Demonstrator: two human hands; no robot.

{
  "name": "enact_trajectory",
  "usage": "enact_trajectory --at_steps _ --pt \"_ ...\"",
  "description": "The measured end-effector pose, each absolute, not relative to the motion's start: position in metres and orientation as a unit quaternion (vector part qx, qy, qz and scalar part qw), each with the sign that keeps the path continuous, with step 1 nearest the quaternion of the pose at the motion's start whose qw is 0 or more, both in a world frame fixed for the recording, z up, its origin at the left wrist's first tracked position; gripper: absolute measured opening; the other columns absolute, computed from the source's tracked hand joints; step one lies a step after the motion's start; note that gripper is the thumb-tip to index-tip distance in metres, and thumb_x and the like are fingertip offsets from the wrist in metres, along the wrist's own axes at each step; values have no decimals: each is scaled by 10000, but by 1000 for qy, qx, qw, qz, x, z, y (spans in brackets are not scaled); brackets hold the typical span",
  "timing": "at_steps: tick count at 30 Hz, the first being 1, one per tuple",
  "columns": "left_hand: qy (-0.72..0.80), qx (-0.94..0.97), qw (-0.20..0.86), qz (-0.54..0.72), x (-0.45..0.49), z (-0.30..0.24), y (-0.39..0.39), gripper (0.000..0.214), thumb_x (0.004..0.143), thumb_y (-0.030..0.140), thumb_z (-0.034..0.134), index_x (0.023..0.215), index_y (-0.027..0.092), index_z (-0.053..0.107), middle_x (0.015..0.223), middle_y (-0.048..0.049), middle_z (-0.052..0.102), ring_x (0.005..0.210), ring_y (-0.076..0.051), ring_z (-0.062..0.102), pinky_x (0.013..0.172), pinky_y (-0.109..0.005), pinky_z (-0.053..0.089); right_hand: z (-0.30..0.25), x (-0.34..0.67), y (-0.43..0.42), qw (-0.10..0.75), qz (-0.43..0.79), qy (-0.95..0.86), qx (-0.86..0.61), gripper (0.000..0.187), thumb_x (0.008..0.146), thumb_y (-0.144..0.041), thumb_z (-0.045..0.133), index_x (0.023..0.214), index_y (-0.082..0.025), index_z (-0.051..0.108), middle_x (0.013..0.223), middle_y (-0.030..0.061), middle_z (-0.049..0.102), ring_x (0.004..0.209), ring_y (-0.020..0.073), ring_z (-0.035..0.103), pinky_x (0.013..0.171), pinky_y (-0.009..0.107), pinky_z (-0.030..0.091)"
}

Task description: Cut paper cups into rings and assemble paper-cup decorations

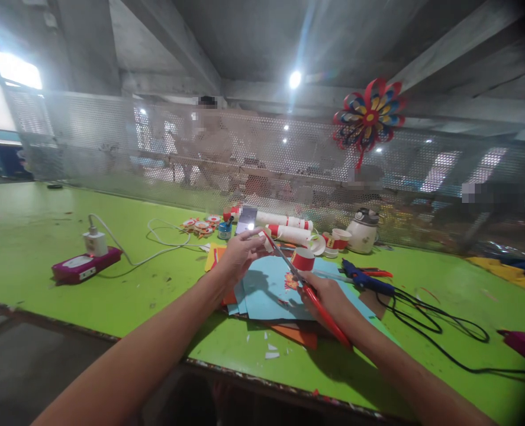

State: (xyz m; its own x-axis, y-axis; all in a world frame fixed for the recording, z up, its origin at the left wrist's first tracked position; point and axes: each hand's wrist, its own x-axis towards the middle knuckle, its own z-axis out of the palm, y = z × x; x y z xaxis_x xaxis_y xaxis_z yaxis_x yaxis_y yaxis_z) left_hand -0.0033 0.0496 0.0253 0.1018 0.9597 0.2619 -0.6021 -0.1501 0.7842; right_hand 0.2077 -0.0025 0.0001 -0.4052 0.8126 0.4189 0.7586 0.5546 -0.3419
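Note:
My left hand (pixel 241 253) pinches a small red-and-white paper piece (pixel 266 241) above the blue paper sheets (pixel 262 296). In my right hand (pixel 328 296) is a pair of scissors (pixel 319 310) with red handles. Their blades point up and left, with the tips close to the paper piece; whether they touch it I cannot tell. Just behind the blades stands a red-and-white paper cup (pixel 303 259). A small red and yellow cutout (pixel 291 281) lies on the blue sheets beneath the scissors.
Behind my hands are white paper tubes (pixel 289 232), a phone (pixel 247 220), a small blue jar (pixel 225 230) and a white kettle-like container (pixel 363 232). A blue glue gun (pixel 366 278) with black cord lies right. A purple power strip (pixel 87 264) sits left; paper scraps (pixel 271 355) lie near the edge.

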Motion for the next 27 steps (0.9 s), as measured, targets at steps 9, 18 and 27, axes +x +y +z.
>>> enact_trajectory --at_steps 9,18,27 --pt "227 415 615 631 -3 24 50 211 707 98 691 916 89 658 807 -105 674 653 -160 650 733 -365 533 0 207 -1 280 70 -833 -472 224 778 -156 470 911 -177 650 894 70 732 761 236 657 711 326 482" --pt "235 425 617 620 -3 22 54 177 688 101 696 859 95 652 777 -94 664 652 -175 649 699 -365 533 3 205 -4 287 105 -835 -457 294 843 -231 462 1057 -152 647 944 95 732 830 256 659 747 346 480" --pt "221 434 607 628 -2 20 53 203 679 127 694 875 103 650 778 -83 667 664 -184 656 727 -396 525 5 202 -7 294 111 -829 -462 283 860 -292 457 1011 -144 645 880 87 726 743 229 653 659 312 470"
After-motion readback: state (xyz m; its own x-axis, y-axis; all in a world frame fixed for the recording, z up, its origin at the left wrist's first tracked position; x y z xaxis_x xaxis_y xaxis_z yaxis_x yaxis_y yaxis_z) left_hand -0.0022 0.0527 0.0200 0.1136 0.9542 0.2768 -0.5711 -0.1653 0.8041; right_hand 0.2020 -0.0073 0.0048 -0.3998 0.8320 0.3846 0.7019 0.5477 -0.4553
